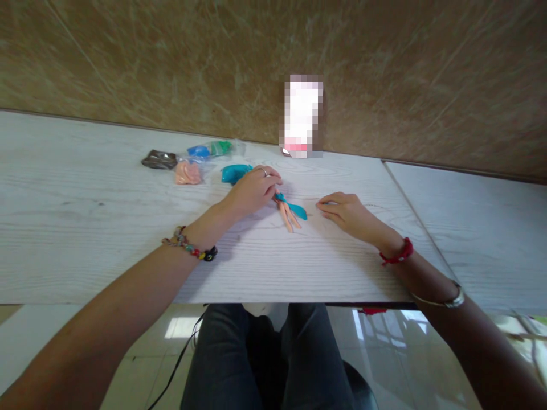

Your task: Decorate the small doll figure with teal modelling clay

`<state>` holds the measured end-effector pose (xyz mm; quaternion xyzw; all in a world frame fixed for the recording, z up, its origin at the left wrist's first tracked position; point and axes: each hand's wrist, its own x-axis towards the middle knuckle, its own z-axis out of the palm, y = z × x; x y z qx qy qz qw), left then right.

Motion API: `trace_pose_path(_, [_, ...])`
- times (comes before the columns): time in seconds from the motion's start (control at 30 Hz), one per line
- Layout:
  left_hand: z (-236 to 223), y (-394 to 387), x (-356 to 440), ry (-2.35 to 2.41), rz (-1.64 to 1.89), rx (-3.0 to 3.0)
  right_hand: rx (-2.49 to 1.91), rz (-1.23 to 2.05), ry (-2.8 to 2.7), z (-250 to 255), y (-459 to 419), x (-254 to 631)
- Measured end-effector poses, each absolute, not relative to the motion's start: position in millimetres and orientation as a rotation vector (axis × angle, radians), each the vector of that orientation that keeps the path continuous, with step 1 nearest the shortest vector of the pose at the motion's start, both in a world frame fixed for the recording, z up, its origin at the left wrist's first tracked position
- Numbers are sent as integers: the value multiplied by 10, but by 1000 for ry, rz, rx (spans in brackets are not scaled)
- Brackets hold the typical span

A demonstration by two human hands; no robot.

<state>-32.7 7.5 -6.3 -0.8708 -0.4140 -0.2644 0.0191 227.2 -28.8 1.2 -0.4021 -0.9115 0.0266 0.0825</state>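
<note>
On the white wood-grain table [106,239] lies a small doll-like figure [285,213] with peach legs and a teal piece round its middle. A flat teal leaf-shaped flap [298,211] spreads from it to the right. My left hand [256,187] is closed at the figure's upper end, its fingers hiding that part. To the right, a short way off the figure, my right hand [344,212] pinches a tiny bit of teal clay [326,203], mostly covered by the fingers. A teal clay packet [235,173] lies just behind my left hand.
Clear packets of dark brown clay [159,159], peach clay [188,172], blue clay [199,151] and green clay [221,148] lie at the back left. A phone-like object [302,114], blurred out, leans against the brown marbled wall [171,68]. A seam crosses the table at right.
</note>
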Motion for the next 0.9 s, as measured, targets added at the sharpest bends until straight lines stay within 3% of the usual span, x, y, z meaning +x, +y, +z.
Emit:
trace_pose_path(0.1, [-59, 72, -316, -1263, -783, -2717, -1332, 36, -2807, 41, -382, 2262])
trace_pose_path(0.27, [-39, 60, -302, -1300, -792, -2699, -1347, 228, -3003, 94, -423, 2278])
trace_pose_path(0.4, [-50, 73, -314, -1333, -797, -2680, -1410, 42, -2861, 101, -397, 2236])
trace_pose_path(0.53, [-61, 92, -333, -1337, -828, -2675, -1297, 219, -3012, 136, -397, 2234])
trace_pose_path(0.9, [-53, 76, -327, -1323, -824, -2722, -1362, 76, -2926, 159, -406, 2158])
